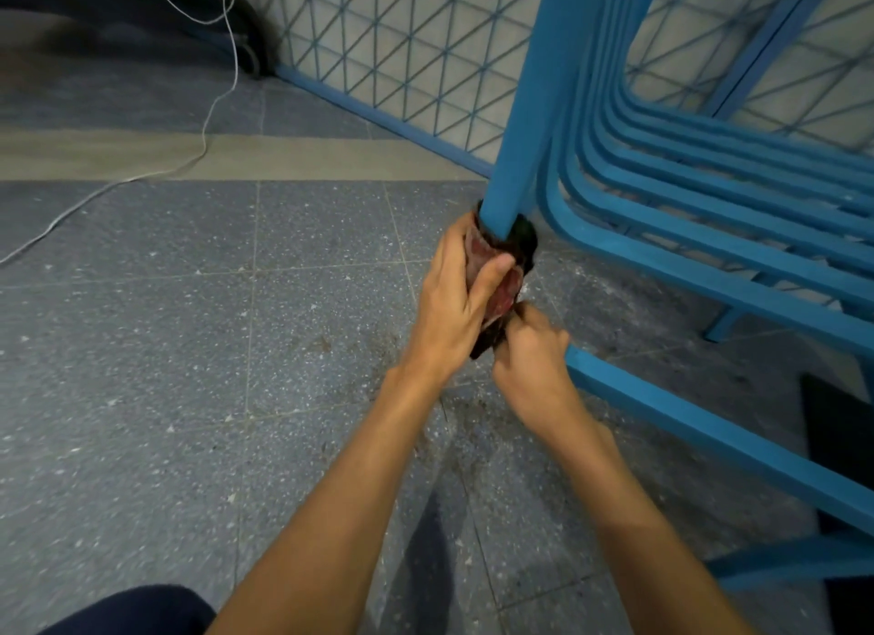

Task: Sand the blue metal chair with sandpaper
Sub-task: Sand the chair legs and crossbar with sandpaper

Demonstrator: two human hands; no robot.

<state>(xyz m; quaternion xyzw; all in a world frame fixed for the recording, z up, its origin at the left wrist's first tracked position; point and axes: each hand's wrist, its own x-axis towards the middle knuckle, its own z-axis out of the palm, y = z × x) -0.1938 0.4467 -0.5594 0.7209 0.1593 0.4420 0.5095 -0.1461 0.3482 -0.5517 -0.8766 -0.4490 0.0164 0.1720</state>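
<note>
- Your blue metal chair (pixel 534 114) fills the right of the frame. One straight leg runs its long axis steeply from the top right down to the centre.
- A reddish-brown sandpaper sheet with a dark back (pixel 501 294) wraps that leg's lower end and trails downward.
- Your left hand (pixel 449 303) grips the sandpaper round the leg, thumb pressed across it.
- Your right hand (pixel 532 355), just below, pinches the sheet's lower end with curled fingers.
- A speckled grey tiled floor (pixel 189 327) lies beneath, and a thin white cable (pixel 208 128) crosses the upper left.
</note>
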